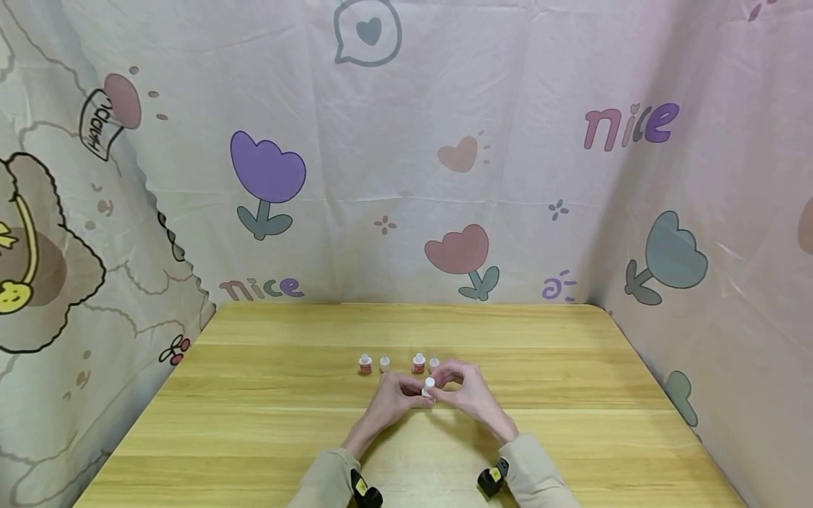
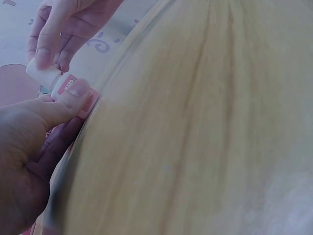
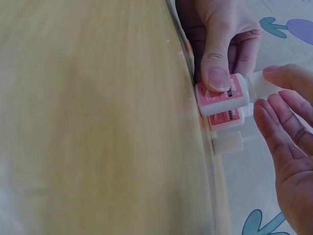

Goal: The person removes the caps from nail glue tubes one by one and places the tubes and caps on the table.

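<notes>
A small white bottle with a pink label (image 3: 222, 96) stands upright between my two hands near the table's middle. My left hand (image 1: 392, 403) grips its body, the thumb (image 3: 218, 78) pressed against the label. At the top, the white cap (image 2: 43, 74) is pinched between the thumb and fingers of my right hand (image 1: 471, 392). The cap sits at the bottle's neck; whether it is loose I cannot tell. Just behind stands a second pink-labelled bottle (image 1: 418, 364), with a small white piece with a thin upright stem (image 1: 435, 364) beside it.
Further left on the wooden table (image 1: 254, 395) stand another pink-labelled bottle (image 1: 365, 365) and another white stemmed piece (image 1: 384, 365). A printed curtain (image 1: 381, 141) hangs behind the table and along both sides. Each wrist wears a small black camera (image 1: 492, 480).
</notes>
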### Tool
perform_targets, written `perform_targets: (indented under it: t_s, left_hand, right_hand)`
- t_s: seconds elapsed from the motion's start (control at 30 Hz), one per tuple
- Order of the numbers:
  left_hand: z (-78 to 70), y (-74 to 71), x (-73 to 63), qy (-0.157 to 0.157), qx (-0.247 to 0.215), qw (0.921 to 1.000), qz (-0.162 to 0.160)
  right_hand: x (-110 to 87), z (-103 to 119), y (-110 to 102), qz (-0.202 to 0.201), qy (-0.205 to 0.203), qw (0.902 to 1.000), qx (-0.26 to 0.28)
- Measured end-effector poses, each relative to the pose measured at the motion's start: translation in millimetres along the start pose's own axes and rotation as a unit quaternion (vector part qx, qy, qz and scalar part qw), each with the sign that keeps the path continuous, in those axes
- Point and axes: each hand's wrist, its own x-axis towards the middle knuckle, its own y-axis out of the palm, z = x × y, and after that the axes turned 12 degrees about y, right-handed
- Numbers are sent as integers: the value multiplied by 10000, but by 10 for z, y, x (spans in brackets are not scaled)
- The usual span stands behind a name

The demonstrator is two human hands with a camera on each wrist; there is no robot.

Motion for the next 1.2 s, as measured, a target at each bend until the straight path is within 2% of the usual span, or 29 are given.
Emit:
perform_targets:
  t_s: [0.2, 0.37, 0.7, 0.8, 1.03, 1.2]
  left_hand:
    - [7, -1, 1, 14, -43, 10000, 13]
    - [3, -1, -2, 15, -13, 10000, 1]
    - [9, 4, -7, 10, 10, 10000, 5]
    - [15, 5, -5, 28, 23, 10000, 13]
    - [10, 5, -3, 50, 78, 10000, -11]
    - [3, 3, -2, 33, 110, 9999, -15]
  right_hand:
    - [-10, 3, -5, 150, -210, 9996, 95]
    - [-10, -2, -4, 179, -119, 9997, 68]
    - [-16, 39, 0, -14, 69, 10000, -39]
    - [5, -18, 12, -14, 0, 10000, -37]
    - [99, -307, 61, -43, -221, 9997, -63]
    - [120, -370, 52, 94, -331, 9994, 103]
